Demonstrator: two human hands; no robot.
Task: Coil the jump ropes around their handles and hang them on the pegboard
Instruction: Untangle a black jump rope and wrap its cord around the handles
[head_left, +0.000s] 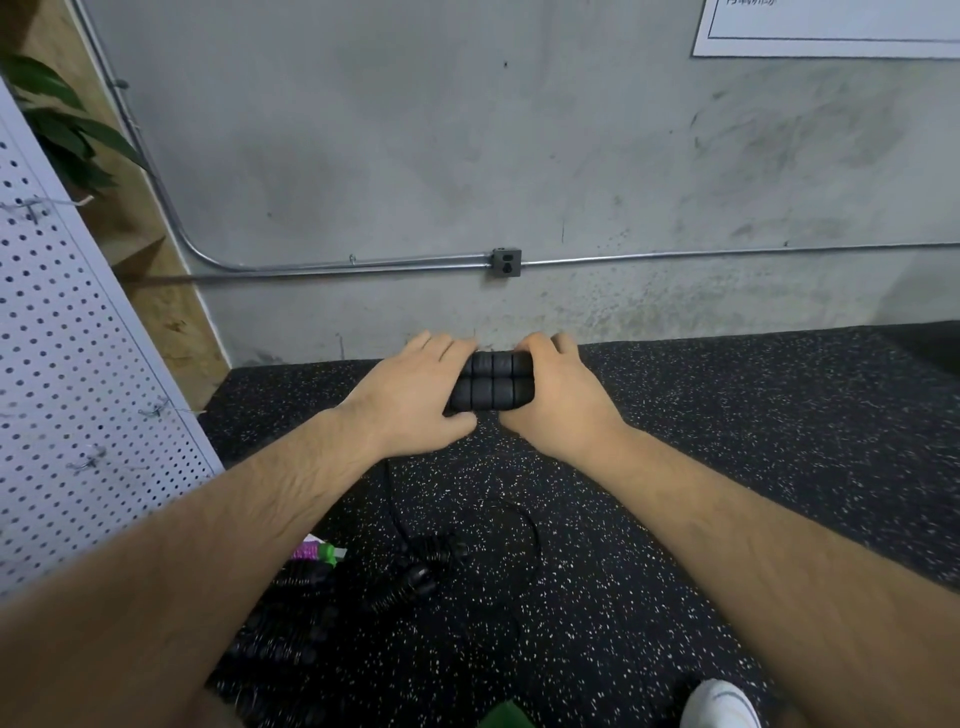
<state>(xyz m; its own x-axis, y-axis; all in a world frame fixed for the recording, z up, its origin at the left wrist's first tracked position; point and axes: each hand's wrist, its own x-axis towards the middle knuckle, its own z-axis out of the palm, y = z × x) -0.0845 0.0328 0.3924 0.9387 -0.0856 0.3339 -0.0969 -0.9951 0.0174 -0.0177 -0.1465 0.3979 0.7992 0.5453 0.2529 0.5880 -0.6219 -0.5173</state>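
Observation:
Two black ribbed jump rope handles (493, 384) lie side by side, held out in front of me at mid frame. My left hand (410, 395) grips their left ends and my right hand (558, 395) grips their right ends. A thin black rope (395, 512) drops from under my left hand to the floor and loops there. More black ribbed handles (410, 579) lie in a pile on the floor below my arms. The white pegboard (62, 374) stands at the left, with wire hooks (156, 411) sticking out.
A purple and green handle (317, 552) shows beside my left forearm. The speckled black rubber floor (727, 467) meets a grey concrete wall carrying a metal conduit and outlet box (506, 262). A plant (67, 124) stands at upper left. My white shoe (719, 704) is at bottom right.

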